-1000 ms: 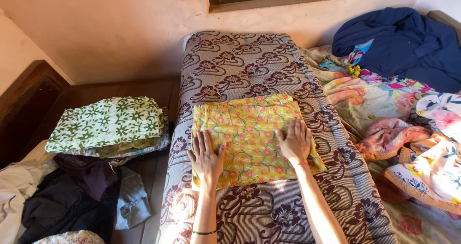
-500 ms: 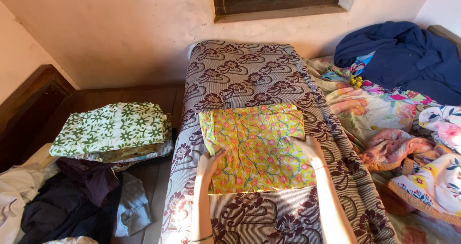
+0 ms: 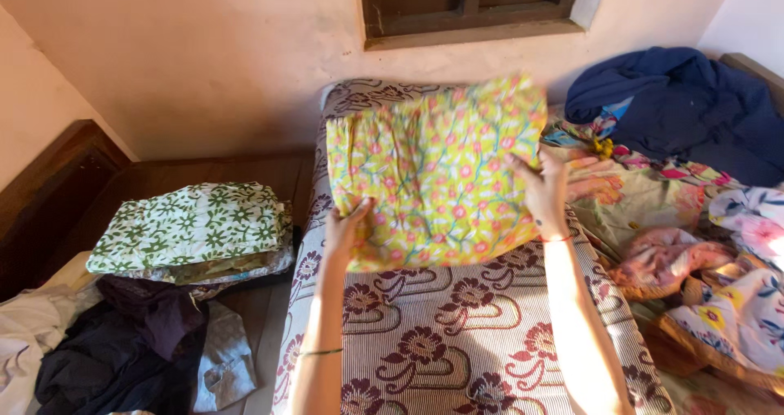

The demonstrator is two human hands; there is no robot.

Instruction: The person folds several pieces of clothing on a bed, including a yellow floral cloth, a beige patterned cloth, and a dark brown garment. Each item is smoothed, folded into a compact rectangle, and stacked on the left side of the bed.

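From the head camera, the person has a folded yellow flowered cloth lifted clear of the patterned mattress, tilted up so its face shows toward the wall. The left hand grips its lower left corner, fingers curled under the edge; the right hand is closed on the right side, thumb across the front. I'd say the folding of this piece is finished and it is in the carrying step; setting it down would call for keeping both grips level so the folds don't slip open. Counting what is about: one yellow cloth in the hands; one stack of folded clothes on the wooden ledge to the left, a green leaf-print piece on top, how many lie beneath I cannot tell; one dark heap of unfolded clothes below it; one blue garment and a loose spread of flowered fabrics to the right; one window above.
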